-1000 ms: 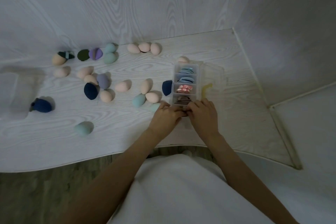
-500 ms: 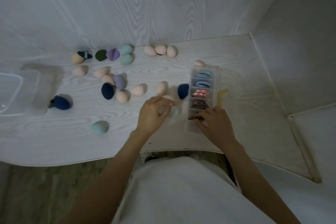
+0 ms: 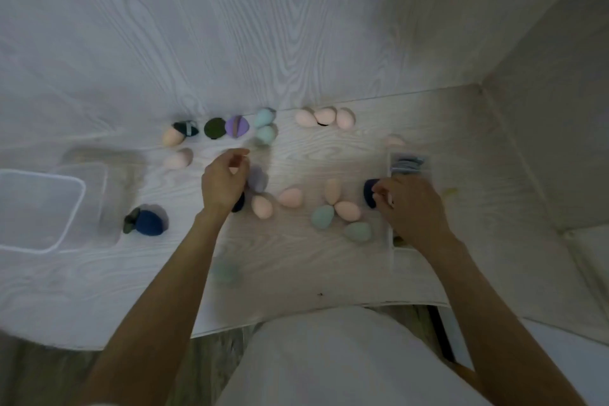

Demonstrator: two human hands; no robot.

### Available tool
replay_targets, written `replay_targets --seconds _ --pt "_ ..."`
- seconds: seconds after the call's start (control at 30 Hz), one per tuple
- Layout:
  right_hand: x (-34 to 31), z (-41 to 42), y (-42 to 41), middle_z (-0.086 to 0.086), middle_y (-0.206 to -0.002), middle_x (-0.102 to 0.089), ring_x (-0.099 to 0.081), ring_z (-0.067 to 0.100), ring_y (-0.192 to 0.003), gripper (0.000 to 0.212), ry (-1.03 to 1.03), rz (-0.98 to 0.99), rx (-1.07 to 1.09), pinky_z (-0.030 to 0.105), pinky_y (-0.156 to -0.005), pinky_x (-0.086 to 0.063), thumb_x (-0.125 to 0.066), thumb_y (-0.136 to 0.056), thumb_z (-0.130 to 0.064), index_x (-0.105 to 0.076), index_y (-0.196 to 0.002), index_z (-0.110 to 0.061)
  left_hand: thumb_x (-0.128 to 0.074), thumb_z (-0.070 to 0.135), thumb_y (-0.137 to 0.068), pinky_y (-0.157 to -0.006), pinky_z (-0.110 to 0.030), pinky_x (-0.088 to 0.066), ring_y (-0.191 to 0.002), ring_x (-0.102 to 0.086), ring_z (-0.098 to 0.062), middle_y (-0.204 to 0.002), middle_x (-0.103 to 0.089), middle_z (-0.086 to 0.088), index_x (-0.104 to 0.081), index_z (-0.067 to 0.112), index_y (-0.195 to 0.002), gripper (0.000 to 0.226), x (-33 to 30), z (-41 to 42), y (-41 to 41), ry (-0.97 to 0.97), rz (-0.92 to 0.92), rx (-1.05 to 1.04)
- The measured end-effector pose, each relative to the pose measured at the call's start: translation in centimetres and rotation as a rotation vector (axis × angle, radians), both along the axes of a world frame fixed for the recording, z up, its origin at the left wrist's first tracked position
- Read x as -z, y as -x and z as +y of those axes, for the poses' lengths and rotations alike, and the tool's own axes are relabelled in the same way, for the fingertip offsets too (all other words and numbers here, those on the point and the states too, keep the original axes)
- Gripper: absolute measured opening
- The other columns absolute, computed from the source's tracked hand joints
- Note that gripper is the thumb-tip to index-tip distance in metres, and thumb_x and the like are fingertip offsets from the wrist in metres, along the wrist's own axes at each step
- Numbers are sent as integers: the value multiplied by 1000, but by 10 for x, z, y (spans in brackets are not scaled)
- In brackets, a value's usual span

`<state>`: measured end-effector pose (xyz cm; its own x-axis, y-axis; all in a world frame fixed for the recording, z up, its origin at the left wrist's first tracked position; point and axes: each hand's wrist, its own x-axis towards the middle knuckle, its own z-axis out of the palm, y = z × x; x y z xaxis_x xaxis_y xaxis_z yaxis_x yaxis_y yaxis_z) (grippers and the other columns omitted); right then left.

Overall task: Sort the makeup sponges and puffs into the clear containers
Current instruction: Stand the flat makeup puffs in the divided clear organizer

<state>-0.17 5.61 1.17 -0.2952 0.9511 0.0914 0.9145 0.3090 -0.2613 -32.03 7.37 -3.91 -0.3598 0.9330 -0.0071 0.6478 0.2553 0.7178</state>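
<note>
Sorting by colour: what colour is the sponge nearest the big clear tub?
Dark navy blue sponge, head view.

A whitewashed wood-grain tabletop [image 3: 99, 290] meets matching wood-grain wall panels [image 3: 230, 26] behind and to the right; below its front edge lies what looks like brownish plank flooring [image 3: 29, 372].

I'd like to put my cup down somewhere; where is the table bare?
Bare: the near table edge, in front of the clear tub and dark blue puff. Crowded: the middle, between left hand and right hand, strewn with sponges.
</note>
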Motion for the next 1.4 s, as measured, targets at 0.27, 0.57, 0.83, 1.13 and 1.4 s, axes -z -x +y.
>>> replay_targets --seconds 0.27,0.57,0.83,1.13,1.4 --pt "22 96 164 14 -92 -65 -58 34 -84 22 73 69 -310 40 -75 -46 -59 -77 -8 -68 -98 -8 -58 16 -85 -82 -37 -43 -100 -55 -35 -112 -62 -17 -63 9 -113 29 12 58 93 13 305 7" --pt "64 176 283 12 -137 -41 -42 33 -120 49 216 -315 -470 39 -96 -34 -51 -92 -33 -40 -138 -20 -59 3 -76 -82 -40 -38 -108 -50 -37 -120 -60 -13 -63 12 -115 40 29 91 139 108 511 93" --pt "84 182 290 7 -62 -64 -60 22 -52 44 -48 -156 -338 22 -50 -40 -80 -57 -14 -67 -99 -9 -56 21 -79 -79 -34 -44 -93 -62 -27 -97 -70 -2 -74 18 -85 19 48 97 159 -112 482 168" --pt "5 85 180 -8 -94 -65 -56 6 -83 16 195 607 -47 17 -73 -42 -53 -91 -11 -63 -103 -13 -63 28 -85 -67 -13 -44 -76 -59 -5 -89 -70 4 -69 13 -103 23 -28 29 64 -407 135 91" --pt "3 -49 7 -6 -86 -63 -61 11 -79 19 184 529 384 8 -66 -41 -62 -83 0 -67 -97 -11 -61 24 -89 -51 -17 -47 -53 -62 -5 -93 -67 6 -61 20 -104 15 -37 -45 -77 -46 -339 220"
